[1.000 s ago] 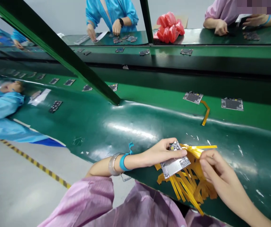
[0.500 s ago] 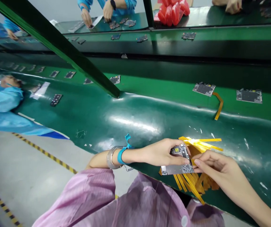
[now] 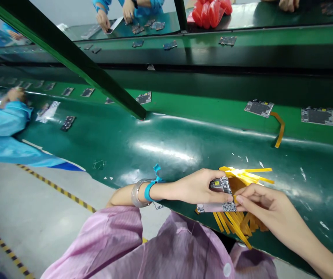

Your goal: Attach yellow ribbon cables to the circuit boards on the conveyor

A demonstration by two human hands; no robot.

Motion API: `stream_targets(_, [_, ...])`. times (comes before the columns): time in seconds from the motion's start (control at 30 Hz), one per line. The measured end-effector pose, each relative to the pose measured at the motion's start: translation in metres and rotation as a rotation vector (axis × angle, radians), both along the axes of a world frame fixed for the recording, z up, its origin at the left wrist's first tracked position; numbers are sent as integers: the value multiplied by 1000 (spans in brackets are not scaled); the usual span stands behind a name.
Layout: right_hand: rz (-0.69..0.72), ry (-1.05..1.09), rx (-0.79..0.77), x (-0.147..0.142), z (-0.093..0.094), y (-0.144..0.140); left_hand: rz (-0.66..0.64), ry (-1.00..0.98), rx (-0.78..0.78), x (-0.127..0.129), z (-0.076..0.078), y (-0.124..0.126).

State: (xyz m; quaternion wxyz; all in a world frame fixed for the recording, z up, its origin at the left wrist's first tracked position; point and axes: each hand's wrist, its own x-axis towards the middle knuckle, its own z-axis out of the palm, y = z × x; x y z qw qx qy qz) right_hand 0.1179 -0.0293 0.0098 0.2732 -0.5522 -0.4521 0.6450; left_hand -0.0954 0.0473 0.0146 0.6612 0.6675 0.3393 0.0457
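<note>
My left hand (image 3: 204, 188) grips a circuit board (image 3: 217, 207), thumb on top and fingers around its far edge. The board has a yellow square component and a plain grey area. At the board's right edge, my right hand (image 3: 259, 201) pinches the end of an orange flex cable (image 3: 235, 198) between thumb and forefinger; most of that cable is hidden. Beneath and around both hands lies a pile of yellow-orange flex cables (image 3: 236, 228), with several strips fanning out beyond them (image 3: 253, 176).
On the green conveyor belt (image 3: 201, 106) lie several boards, one (image 3: 259, 108) with a flex cable attached. A slanted green post (image 3: 96, 75) crosses the left side. Co-workers in blue sleeves (image 3: 3, 120) handle boards at the left and back. A red plastic bag (image 3: 211, 13) sits across the line.
Boards on the near belt have moved right, while those on the far belt have shifted slightly left. My hands barely move, and the held board tilts slightly. The co-worker's hand at left has risen slightly.
</note>
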Motion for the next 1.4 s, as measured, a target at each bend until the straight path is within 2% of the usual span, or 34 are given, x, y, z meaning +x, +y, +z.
stream_targets(0.13, [10, 33, -60, -2, -1, 0, 15, 61, -8, 3, -4, 2])
stream_targets(0.27, [-171, 104, -135, 2, -11, 2, 75, 24, -19, 2, -7, 6])
stream_targets(0.33, [-190, 113, -120, 2, -16, 6, 102, 43, 33, 0, -8, 7])
stream_targets(0.53, [180, -21, 23, -15, -22, 37, 163, 150, 143, -13, -11, 11])
stream_targets(0.6, [234, -26, 48, -21, -23, 55, 249, 148, 164, -22, -13, 16])
stream_targets(0.67, [216, -14, 76, -25, -24, 82, 390, 119, 209, -35, -15, 24])
stream_targets(0.73, [115, 3, 121, -25, -25, 116, 539, 111, 268, -51, -20, 31])
stream_targets(0.8, [-31, 19, 161, -22, -28, 156, 634, 133, 318, -66, -25, 37])
stream_targets(0.9, [-167, 26, 215, -18, -31, 211, 681, 127, 328, -82, -34, 39])
stream_targets(1.0, [-206, 11, 271, -18, -31, 235, 673, 78, 357, -86, -38, 40])
stream_targets(1.1, [-119, 10, 300, -23, -21, 219, 673, 54, 583, -80, -29, 42])
stream_targets(1.17, [20, 7, 306, -26, -9, 194, 688, 21, 712, -72, -16, 43])
stream_targets(1.2, [111, -3, 300, -26, -1, 179, 681, -14, 705, -68, -8, 42])
stream_targets(1.23, [193, -20, 280, -26, 7, 164, 663, -57, 643, -64, -1, 40])
stream_targets(1.3, [312, -65, 213, -24, 24, 137, 615, -157, 408, -57, 13, 31])
stream_targets(1.4, [379, -98, 142, -16, 43, 105, 588, -289, 99, -50, 29, 10])
